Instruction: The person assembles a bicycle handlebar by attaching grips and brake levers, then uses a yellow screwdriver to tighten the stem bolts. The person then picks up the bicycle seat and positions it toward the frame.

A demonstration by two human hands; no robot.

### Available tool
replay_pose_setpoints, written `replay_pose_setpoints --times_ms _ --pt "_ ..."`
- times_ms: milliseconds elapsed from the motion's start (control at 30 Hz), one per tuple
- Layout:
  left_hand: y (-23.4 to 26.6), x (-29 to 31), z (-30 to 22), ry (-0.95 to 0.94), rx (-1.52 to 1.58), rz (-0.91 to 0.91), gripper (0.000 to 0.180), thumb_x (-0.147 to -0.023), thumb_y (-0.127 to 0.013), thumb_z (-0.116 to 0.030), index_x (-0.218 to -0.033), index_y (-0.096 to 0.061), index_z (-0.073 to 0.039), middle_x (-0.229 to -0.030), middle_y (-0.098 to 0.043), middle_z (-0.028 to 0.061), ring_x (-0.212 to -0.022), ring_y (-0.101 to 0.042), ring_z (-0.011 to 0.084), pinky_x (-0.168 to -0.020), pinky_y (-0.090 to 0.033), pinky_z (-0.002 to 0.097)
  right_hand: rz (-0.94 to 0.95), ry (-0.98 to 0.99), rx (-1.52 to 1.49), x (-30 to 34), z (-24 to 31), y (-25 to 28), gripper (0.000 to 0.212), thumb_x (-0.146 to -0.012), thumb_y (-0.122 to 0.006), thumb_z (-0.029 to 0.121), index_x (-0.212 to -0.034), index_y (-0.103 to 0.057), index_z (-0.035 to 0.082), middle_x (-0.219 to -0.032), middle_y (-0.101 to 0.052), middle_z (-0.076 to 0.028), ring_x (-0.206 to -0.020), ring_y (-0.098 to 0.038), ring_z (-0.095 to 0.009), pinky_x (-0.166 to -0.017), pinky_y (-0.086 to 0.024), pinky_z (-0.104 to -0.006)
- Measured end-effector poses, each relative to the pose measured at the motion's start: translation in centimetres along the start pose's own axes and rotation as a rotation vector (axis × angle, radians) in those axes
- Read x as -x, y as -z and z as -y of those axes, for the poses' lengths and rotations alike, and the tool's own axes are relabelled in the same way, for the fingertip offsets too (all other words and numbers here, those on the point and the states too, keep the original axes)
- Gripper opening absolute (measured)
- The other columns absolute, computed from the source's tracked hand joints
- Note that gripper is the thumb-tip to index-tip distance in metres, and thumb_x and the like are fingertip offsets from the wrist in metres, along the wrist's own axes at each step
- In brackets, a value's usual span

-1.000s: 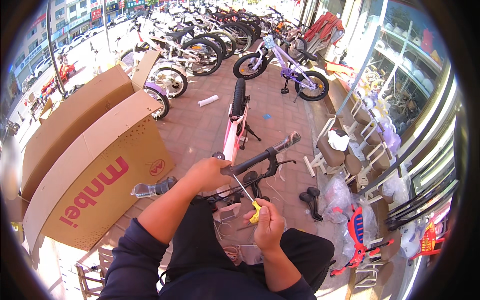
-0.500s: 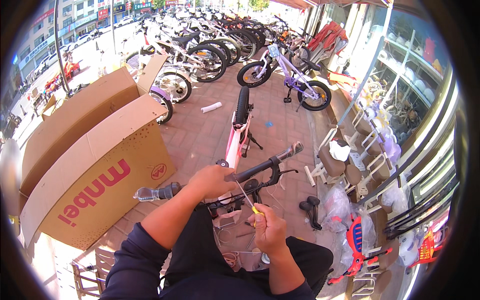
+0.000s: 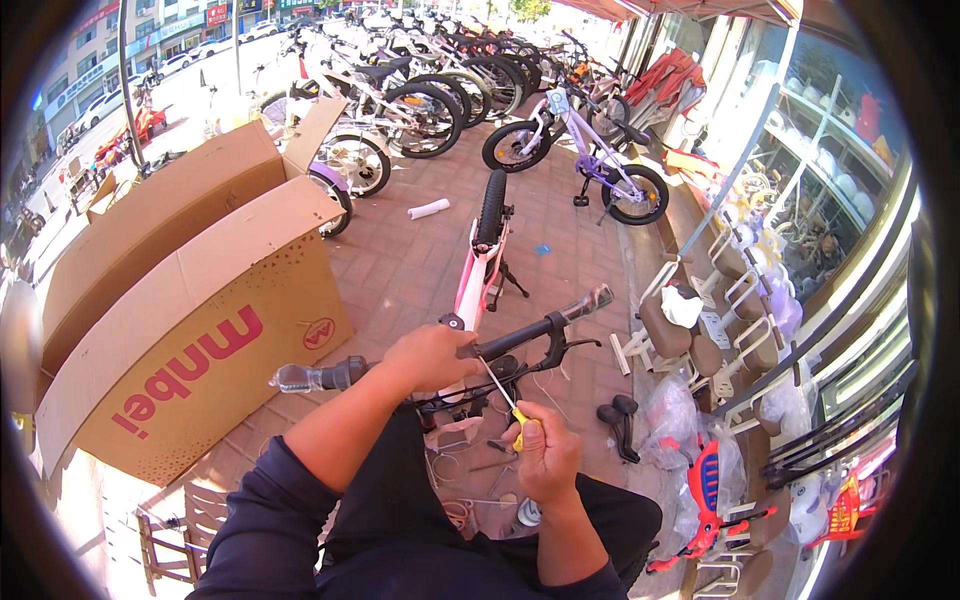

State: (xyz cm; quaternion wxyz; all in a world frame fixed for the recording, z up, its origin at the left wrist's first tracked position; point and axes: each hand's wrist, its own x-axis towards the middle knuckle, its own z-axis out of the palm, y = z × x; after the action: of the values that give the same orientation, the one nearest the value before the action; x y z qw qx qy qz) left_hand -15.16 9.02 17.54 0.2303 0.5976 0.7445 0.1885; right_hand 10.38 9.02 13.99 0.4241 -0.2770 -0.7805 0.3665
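Left hand [image 3: 430, 358] clamped over our handlebar [image 3: 515, 338] at twelve o'clock; our right hand [image 3: 548, 455] clutches the yellow screwdriver [image 3: 519, 415], its shaft angled toward eleven, reaching the bar!

The screwdriver handle [image 3: 520, 418] is yellow, the handlebar [image 3: 518, 341] black, the bicycle frame [image 3: 482, 277] pink-and-white.

Daylight falls on red paving [image 3: 400, 270], with a shop window [image 3: 812, 62] and its white shelves [image 3: 828, 118] along the right, a reddish canopy [image 3: 690, 8] above, and a pole [image 3: 128, 90], sunlit street [image 3: 190, 85] and buildings [image 3: 90, 60] at upper left.
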Motion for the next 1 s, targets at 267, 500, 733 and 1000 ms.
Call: replay_pose_setpoints --times_ms 267,500,733,1000 --pt "0.0 0.0 -0.1 0.009 0.014 0.000 0.054 -0.091 -0.070 -0.046 -0.136 -0.070 -0.017 -0.121 -0.074 0.0218 -0.114 -0.069 0.0406 -0.097 -0.055 0.0499 0.091 0.338 0.308 -0.8 0.1 0.5 0.027 -0.098 -0.069 0.015 -0.122 -0.071 0.000 -0.094 -0.074 -0.018 -0.081 -0.073 -0.037 -0.070 -0.058 -0.0428" --pt "0.1 0.1 -0.1 -0.007 0.007 -0.009 0.051 -0.091 -0.069 -0.044 -0.134 -0.071 -0.017 -0.117 -0.074 0.0225 -0.111 -0.070 0.0419 -0.096 -0.055 0.0504 0.117 0.293 0.367 -1.2 1.3 0.7 0.031 -0.098 -0.071 0.016 -0.124 -0.070 0.000 -0.092 -0.074 -0.016 -0.075 -0.067 -0.035 -0.067 -0.055 -0.0455" --pt "0.1 0.0 -0.2 -0.026 0.006 -0.007 0.051 -0.090 -0.069 -0.042 -0.134 -0.071 -0.016 -0.115 -0.074 0.0238 -0.109 -0.070 0.0426 -0.096 -0.056 0.0503 -0.015 -0.543 -1.111 1.3 0.0 -1.0 0.031 -0.107 -0.063 0.017 -0.135 -0.062 0.002 -0.106 -0.076 -0.018 -0.079 -0.071 -0.020 -0.070 -0.060 -0.0345" --pt "0.2 0.3 -0.5 -0.006 0.000 0.003 0.046 -0.092 -0.065 -0.043 -0.128 -0.071 -0.016 -0.119 -0.073 0.0226 -0.114 -0.068 0.0428 -0.098 -0.055 0.0526 0.127 -0.379 -0.907 0.9 -1.5 -0.8 0.035 -0.103 -0.071 0.013 -0.135 -0.061 0.001 -0.110 -0.074 -0.016 -0.082 -0.072 -0.020 -0.076 -0.062 -0.0332"
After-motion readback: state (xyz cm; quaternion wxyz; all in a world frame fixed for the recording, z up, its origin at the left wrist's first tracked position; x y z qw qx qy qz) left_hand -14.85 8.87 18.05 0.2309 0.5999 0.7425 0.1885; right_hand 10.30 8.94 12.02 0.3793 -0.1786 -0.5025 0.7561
